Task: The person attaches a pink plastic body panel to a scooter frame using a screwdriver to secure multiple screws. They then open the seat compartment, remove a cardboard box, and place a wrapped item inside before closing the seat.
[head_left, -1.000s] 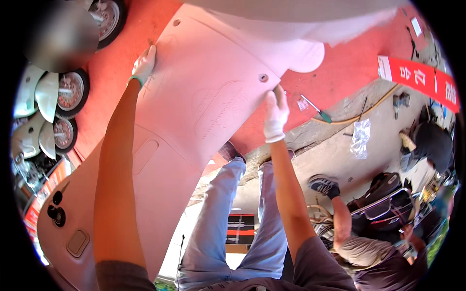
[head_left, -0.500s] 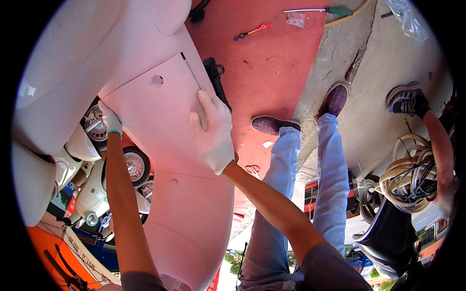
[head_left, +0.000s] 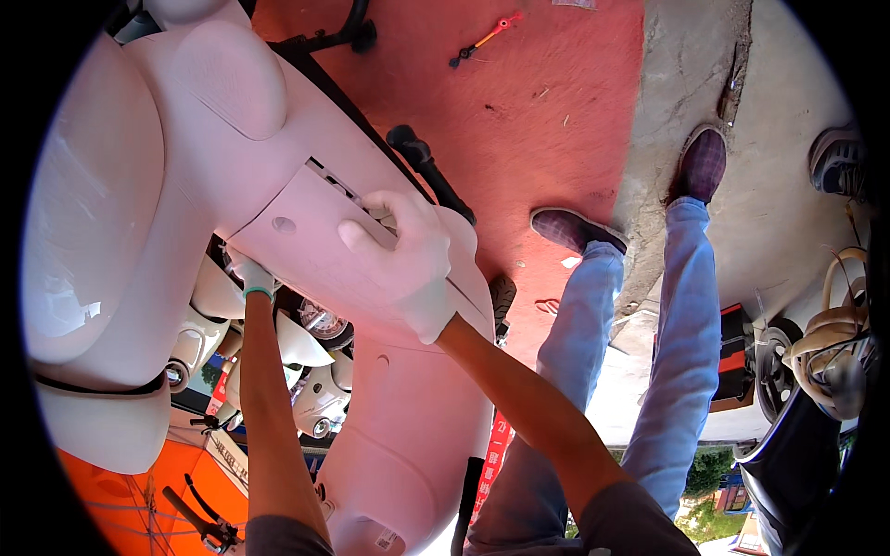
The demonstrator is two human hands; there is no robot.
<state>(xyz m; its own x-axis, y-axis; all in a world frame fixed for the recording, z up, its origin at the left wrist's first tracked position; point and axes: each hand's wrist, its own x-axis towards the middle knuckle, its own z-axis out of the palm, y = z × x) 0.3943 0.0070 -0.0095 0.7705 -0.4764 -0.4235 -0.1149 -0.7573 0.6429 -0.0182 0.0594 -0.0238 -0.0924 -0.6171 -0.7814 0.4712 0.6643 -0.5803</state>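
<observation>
One smooth pale-pink panel (head_left: 320, 250) (round hole (head_left: 284, 224), dark edge gap (head_left: 334, 180)) | right grip (head_left: 367, 221): spread apart | left grip (head_left: 248, 271): cannot tell

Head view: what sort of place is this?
Probably a scooter workshop or repair yard: a large pale scooter fills the foreground, other scooters stand beyond it, and a coiled hose or cable shows at the right.

PLACE: scooter workshop, by its look | pale scooter (head_left: 315, 250) | more scooters (head_left: 315, 408) behind | slim orange-and-black tool (head_left: 487, 40) on red floor (head_left: 547, 130) | coiled hose (head_left: 839, 338) beyond floor's right edge
</observation>
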